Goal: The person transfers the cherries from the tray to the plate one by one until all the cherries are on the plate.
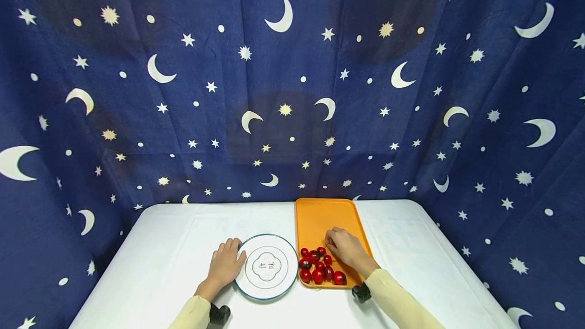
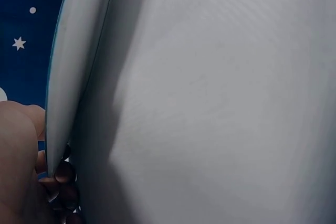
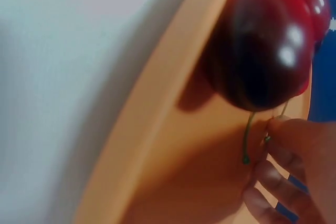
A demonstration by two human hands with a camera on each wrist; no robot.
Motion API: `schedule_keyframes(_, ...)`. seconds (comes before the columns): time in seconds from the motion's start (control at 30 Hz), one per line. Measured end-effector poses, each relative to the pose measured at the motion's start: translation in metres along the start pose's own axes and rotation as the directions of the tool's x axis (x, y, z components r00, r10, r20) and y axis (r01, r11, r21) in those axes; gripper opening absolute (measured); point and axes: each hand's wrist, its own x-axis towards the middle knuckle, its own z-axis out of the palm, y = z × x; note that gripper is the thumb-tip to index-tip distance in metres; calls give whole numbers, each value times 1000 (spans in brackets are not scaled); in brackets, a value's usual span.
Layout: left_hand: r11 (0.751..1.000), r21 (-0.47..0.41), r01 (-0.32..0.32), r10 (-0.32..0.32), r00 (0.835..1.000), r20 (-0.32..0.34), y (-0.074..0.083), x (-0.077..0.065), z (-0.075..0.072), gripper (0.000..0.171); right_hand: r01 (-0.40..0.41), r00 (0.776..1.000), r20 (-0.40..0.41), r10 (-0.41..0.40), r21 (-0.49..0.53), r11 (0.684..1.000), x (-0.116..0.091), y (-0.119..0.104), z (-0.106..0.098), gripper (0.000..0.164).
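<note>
My left hand (image 1: 225, 264) grips the left rim of a round white plate (image 1: 285, 265) with a blue-green edge. Its thumb lies over the rim, and in the left wrist view curled fingers (image 2: 65, 174) show below the plate's edge. Dark red cherries (image 1: 317, 275) sit together in the near left part of an orange tray (image 1: 322, 215). Over the tray, just right of the cherries, my right hand (image 1: 347, 249) pinches a thin green cherry stem (image 3: 284, 108) between thumb and fingertips. Another stem (image 3: 247, 140) hangs free beside it, under a large cherry (image 3: 262, 40) close to the camera.
Plate and tray stand side by side on a white-covered table (image 1: 183, 237). A dark blue curtain (image 1: 292, 131) with moons and stars rises behind the table and along both sides. Dark wrist devices (image 1: 361, 292) sit at both sleeves.
</note>
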Motion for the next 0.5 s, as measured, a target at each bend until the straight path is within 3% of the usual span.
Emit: schedule_keyframes(0.5,999,-48,-19,19,1000,-12,-3,2,-1,24,48,993,-105,-46,11,999,8,0,-5,13)
